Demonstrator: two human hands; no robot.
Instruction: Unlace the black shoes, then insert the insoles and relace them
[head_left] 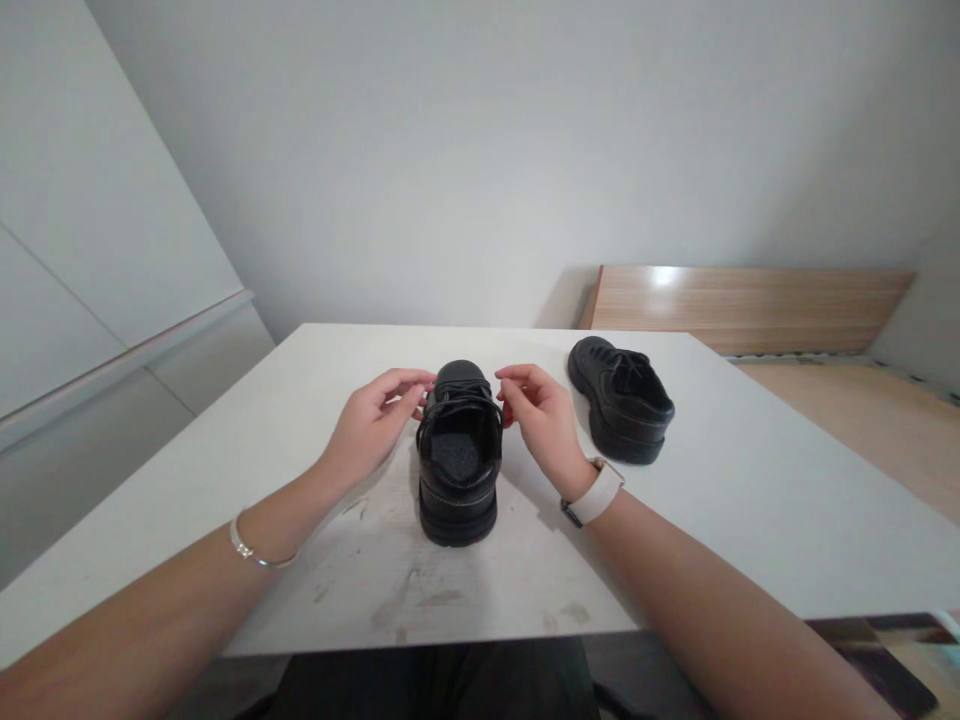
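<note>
A black lace-up shoe (459, 510) stands upright on the white table with its heel towards me and its toe pointing away. Its black shoelace (459, 392) crosses the front of the opening and runs out to both sides. My left hand (375, 415), with a silver bangle on the wrist, is at the shoe's left side, fingers curled together at the lace. On the right side my right hand (541, 415), wearing a watch with a pale strap, pinches the lace by the shoe's edge. The thin lace between the fingertips is hard to make out.
Another black shoe (626, 405) stands on the table (360, 590) to the right, beyond my right hand. Behind the table is a plain wall (435, 180). A wooden headboard (750, 295) and bed frame lie at the right, a white cabinet (90, 200) at the left.
</note>
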